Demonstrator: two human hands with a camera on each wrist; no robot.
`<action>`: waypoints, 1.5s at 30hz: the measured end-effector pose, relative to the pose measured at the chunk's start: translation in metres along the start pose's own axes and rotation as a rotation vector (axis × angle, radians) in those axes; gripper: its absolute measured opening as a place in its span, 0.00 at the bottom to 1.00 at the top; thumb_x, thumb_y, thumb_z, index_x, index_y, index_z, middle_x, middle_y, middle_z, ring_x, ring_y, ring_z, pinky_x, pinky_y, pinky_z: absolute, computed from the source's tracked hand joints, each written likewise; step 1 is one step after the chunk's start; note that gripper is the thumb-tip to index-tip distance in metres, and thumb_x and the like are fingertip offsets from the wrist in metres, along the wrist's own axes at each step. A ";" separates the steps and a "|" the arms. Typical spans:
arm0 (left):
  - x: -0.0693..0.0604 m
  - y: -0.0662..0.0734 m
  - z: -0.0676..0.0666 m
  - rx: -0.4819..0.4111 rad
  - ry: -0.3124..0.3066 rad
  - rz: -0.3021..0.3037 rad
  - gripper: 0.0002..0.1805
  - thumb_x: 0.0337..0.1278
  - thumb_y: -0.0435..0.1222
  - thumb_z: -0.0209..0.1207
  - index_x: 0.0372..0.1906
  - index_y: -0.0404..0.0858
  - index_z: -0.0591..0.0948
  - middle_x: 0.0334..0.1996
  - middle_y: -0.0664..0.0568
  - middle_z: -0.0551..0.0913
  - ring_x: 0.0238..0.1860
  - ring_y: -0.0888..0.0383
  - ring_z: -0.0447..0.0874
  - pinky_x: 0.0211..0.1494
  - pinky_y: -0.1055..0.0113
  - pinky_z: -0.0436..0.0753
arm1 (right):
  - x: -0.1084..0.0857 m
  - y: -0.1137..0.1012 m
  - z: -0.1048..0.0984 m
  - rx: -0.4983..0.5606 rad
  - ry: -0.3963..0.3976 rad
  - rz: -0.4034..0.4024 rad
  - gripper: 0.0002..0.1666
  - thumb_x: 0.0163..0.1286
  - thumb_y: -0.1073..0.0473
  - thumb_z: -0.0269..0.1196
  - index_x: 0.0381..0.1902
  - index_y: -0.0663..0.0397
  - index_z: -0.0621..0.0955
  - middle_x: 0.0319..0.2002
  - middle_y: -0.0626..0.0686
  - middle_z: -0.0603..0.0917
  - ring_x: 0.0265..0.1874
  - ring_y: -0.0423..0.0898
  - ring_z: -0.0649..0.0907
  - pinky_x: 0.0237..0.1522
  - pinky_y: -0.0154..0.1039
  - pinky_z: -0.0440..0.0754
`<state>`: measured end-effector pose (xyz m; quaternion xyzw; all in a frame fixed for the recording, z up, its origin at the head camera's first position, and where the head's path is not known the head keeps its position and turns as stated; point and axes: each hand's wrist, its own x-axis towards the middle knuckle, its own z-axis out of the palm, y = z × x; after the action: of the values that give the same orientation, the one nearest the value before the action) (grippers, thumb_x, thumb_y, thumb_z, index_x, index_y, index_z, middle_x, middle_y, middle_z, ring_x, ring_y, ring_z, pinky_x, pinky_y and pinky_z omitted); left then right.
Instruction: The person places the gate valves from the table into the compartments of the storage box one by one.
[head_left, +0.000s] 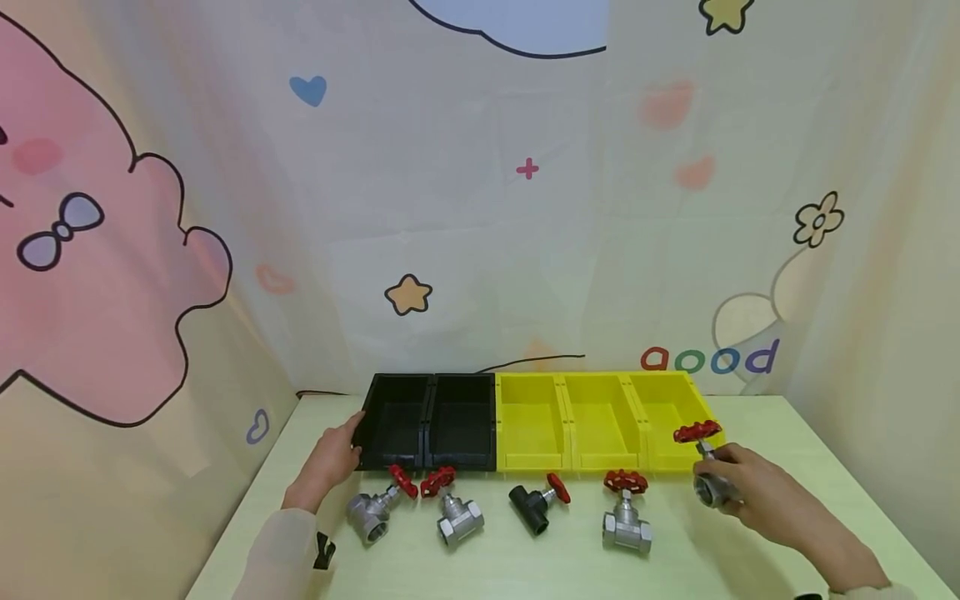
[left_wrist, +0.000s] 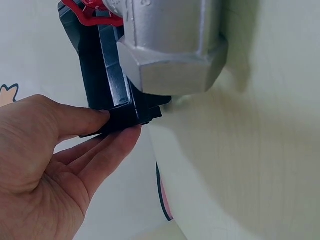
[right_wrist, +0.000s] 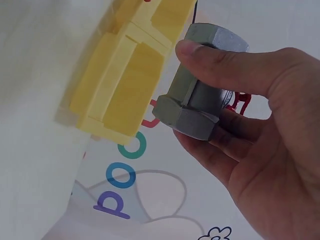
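My right hand (head_left: 772, 498) grips a silver valve (head_left: 715, 489) with a red handwheel by its body, at the front right corner of the rightmost yellow bin (head_left: 667, 400). In the right wrist view the thumb and fingers of the hand (right_wrist: 250, 100) lie around the metal body (right_wrist: 192, 95). My left hand (head_left: 327, 460) holds the outer left edge of the leftmost black bin (head_left: 393, 421). In the left wrist view the thumb of that hand (left_wrist: 65, 150) is on the black rim (left_wrist: 122, 117), with fingers beneath.
Three yellow bins stand in a row beside two black ones. In front of them on the table (head_left: 555, 575) lie silver valves (head_left: 369, 515), (head_left: 460, 521), (head_left: 627, 530) and a black valve (head_left: 532, 508), all with red handwheels. A printed cloth (head_left: 465, 208) hangs behind.
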<state>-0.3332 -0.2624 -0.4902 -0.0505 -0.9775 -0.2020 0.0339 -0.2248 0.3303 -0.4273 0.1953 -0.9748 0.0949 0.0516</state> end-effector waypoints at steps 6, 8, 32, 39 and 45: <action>-0.001 -0.002 0.000 -0.018 0.001 -0.007 0.36 0.60 0.27 0.58 0.74 0.32 0.60 0.19 0.48 0.73 0.21 0.55 0.68 0.31 0.61 0.72 | 0.014 0.001 -0.008 -0.028 0.074 -0.047 0.28 0.44 0.67 0.78 0.46 0.45 0.85 0.44 0.56 0.81 0.40 0.49 0.80 0.42 0.51 0.85; -0.001 -0.001 0.000 -0.025 -0.002 -0.009 0.37 0.61 0.27 0.58 0.74 0.33 0.60 0.17 0.49 0.72 0.20 0.56 0.67 0.30 0.62 0.71 | 0.018 0.002 -0.011 -0.036 0.089 -0.060 0.29 0.43 0.68 0.78 0.46 0.46 0.85 0.44 0.57 0.81 0.41 0.51 0.81 0.43 0.52 0.85; 0.001 -0.001 0.003 -0.057 -0.006 -0.001 0.34 0.60 0.26 0.57 0.72 0.30 0.63 0.44 0.31 0.84 0.28 0.53 0.73 0.39 0.58 0.76 | 0.061 0.016 -0.006 -0.009 0.104 -0.011 0.29 0.50 0.70 0.74 0.52 0.51 0.84 0.49 0.62 0.79 0.45 0.59 0.79 0.47 0.58 0.83; 0.002 0.000 0.003 -0.054 0.013 0.024 0.33 0.59 0.26 0.57 0.71 0.29 0.64 0.44 0.30 0.84 0.29 0.52 0.73 0.38 0.57 0.77 | 0.070 0.026 -0.001 -0.022 0.109 -0.011 0.27 0.52 0.69 0.73 0.52 0.53 0.84 0.46 0.61 0.79 0.42 0.56 0.79 0.46 0.57 0.83; 0.002 -0.001 -0.001 -0.066 -0.006 0.003 0.34 0.60 0.26 0.56 0.72 0.31 0.62 0.28 0.40 0.83 0.23 0.55 0.71 0.32 0.62 0.73 | 0.081 0.030 0.008 -0.005 0.087 0.020 0.27 0.54 0.69 0.72 0.54 0.52 0.83 0.48 0.64 0.79 0.44 0.60 0.80 0.49 0.62 0.81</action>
<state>-0.3350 -0.2633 -0.4895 -0.0538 -0.9703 -0.2338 0.0298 -0.3111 0.3257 -0.4294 0.1811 -0.9738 0.1012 0.0936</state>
